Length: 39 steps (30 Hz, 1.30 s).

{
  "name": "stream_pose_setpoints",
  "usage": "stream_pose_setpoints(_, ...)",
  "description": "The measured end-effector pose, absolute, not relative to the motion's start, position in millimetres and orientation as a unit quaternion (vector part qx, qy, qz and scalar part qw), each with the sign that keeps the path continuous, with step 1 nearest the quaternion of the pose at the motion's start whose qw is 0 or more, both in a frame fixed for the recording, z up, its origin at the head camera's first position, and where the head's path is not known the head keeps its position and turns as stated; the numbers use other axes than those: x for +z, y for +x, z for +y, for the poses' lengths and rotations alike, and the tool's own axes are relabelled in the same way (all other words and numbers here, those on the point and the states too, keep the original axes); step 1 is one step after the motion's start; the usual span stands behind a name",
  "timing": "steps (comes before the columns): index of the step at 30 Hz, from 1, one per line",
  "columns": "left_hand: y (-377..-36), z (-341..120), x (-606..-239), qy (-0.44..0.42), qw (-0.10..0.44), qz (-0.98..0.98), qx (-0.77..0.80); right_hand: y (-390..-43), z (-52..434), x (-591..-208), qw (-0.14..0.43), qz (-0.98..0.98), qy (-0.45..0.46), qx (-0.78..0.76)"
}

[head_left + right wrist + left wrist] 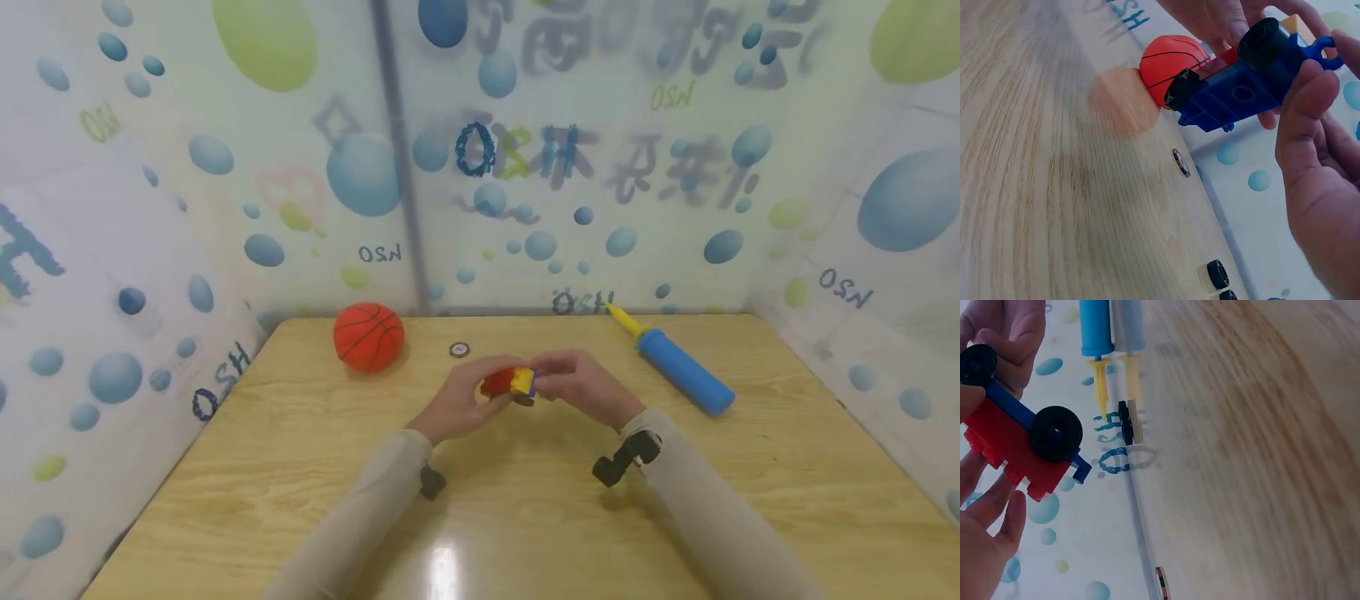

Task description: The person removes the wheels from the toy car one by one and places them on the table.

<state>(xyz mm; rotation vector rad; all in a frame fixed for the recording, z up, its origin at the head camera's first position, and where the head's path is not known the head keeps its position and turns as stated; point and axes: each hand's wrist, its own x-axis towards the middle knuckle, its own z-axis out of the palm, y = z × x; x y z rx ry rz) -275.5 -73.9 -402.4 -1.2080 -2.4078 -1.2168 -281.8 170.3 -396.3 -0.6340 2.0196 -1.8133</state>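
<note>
Above the middle of the table, both hands are at a toy block wagon [522, 382] with a blue base, a red body and a yellow block. My left hand [459, 398] grips its red body, thumb on one side and fingers on the other. At the opposite end, my right hand [588, 387] pinches the blue base near its loop-shaped coupling [1325, 53]. Black wheels [1056, 433] show on the tilted wagon, whose blue underside [1238, 97] faces the right wrist camera. A small blue hook [1082, 469] sticks out from the other end.
A red toy basketball [368, 337] stands at the back left, with a small round disc [459, 350] to its right. A blue hand pump [686, 371] with a yellow nozzle lies at the right. Loose black wheels [1217, 274] rest near the back edge. Patterned walls surround the wooden table [300, 500].
</note>
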Motion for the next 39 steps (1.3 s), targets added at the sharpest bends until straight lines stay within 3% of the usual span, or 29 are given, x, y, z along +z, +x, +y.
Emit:
stream_pose_setpoints(7, -271.8, -71.6, -404.5, -0.42, 0.102, -0.801, -0.414, -284.0, 171.4, -398.7, 0.226, 0.637, -0.229, -0.701)
stream_pose_setpoints(14, -271.7, -68.9, -408.6, -0.403, 0.081, -0.798, -0.441, -283.9, 170.2, -397.7, 0.218, 0.659, -0.21, -0.689)
stream_pose_setpoints(20, -270.2, -64.2, -410.7, -0.336, 0.04, -0.806, -0.485, -281.6, 166.9, -399.9, 0.169, 0.692, -0.183, -0.677)
stream_pose_setpoints(28, -267.1, -62.6, -407.4, -0.225, 0.026, -0.808, -0.544, -276.1, 161.6, -397.3, 0.054, 0.739, -0.16, -0.652)
stream_pose_setpoints(39, -268.6, -59.7, -411.1, -0.203, 0.028, -0.802, -0.56, -273.4, 148.2, -396.3, -0.003, 0.758, -0.186, -0.625)
